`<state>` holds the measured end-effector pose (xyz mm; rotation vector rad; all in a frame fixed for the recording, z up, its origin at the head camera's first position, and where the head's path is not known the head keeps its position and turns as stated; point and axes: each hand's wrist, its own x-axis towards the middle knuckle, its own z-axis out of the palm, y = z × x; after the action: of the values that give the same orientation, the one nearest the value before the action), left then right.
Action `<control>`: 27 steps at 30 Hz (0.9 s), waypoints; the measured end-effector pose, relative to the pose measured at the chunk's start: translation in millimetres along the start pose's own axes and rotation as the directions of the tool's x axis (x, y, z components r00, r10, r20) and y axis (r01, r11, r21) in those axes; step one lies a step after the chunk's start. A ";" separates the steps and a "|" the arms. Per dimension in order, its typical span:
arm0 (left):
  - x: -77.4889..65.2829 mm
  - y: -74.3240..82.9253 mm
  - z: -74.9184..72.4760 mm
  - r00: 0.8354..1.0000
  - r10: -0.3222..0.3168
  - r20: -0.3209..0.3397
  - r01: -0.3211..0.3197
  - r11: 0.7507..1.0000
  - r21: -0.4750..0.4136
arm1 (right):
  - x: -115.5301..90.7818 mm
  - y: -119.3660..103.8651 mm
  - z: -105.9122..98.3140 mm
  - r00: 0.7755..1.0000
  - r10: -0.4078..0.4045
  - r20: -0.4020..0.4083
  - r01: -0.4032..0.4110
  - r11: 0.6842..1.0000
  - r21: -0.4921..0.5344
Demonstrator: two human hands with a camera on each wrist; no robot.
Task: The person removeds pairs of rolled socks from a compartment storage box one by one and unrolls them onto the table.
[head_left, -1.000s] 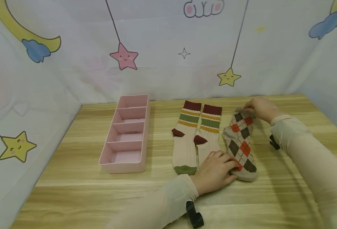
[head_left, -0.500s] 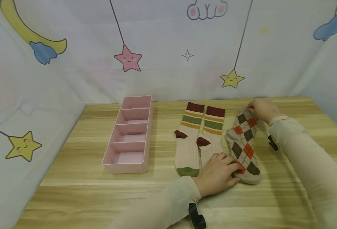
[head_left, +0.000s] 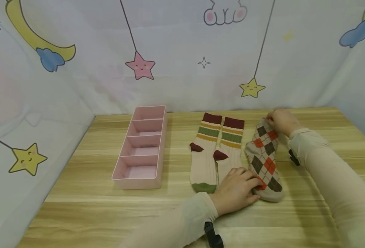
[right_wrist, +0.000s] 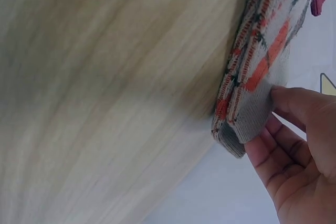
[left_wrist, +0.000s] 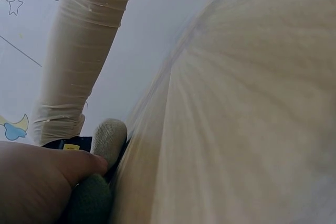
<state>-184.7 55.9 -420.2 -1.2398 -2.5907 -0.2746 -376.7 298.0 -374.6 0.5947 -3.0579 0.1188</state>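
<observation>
A grey argyle sock (head_left: 264, 158) with dark and red diamonds lies at the right of the sock row, toe toward the person. My right hand (head_left: 282, 120) pinches its cuff at the far end. In the right wrist view, the thumb and fingers of that hand (right_wrist: 302, 145) hold the grey cuff (right_wrist: 257, 114), and two knitted layers show one over the other. My left hand (head_left: 236, 189) rests with its fingertips on the sock near the toe. It covers the toe of one striped cream sock (head_left: 230, 137); a matching striped sock (head_left: 202, 162) lies beside that.
A pink tray (head_left: 160, 151) with several compartments in a row stands to the left on the wooden table (head_left: 86, 193). A printed cloth backdrop (head_left: 176, 89) closes off the back and sides.
The argyle sock's cuff, bunched up a second ago, now lies straighter under my right hand. My left hand stays at the toe. The head view has shifted slightly.
</observation>
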 end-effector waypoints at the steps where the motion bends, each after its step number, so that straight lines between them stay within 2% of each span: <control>1: -0.2 0.0 0.0 1.000 -0.001 -0.001 0.001 1.000 -0.004 | -0.2 0.1 -0.1 1.000 0.002 0.003 -0.002 1.000 0.003; 15: -1.6 -1.4 1.9 0.997 -0.015 -0.075 0.015 1.000 -0.008 | -10.8 1.4 -6.9 0.996 0.092 -0.003 -0.092 0.995 0.035; 19: -2.0 -1.1 2.0 0.997 -0.015 -0.074 0.015 1.000 0.002 | -12.7 3.3 -6.4 0.993 0.113 0.018 -0.113 0.993 0.024; 27: -2.7 -0.1 1.9 0.998 -0.010 -0.059 0.011 1.000 0.012 | -14.7 2.7 -5.6 0.989 0.150 -0.002 -0.150 0.988 0.022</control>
<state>-183.4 54.4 -422.8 -1.1958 -2.5460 -0.2927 -364.1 306.4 -369.8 0.3634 -3.0985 0.1567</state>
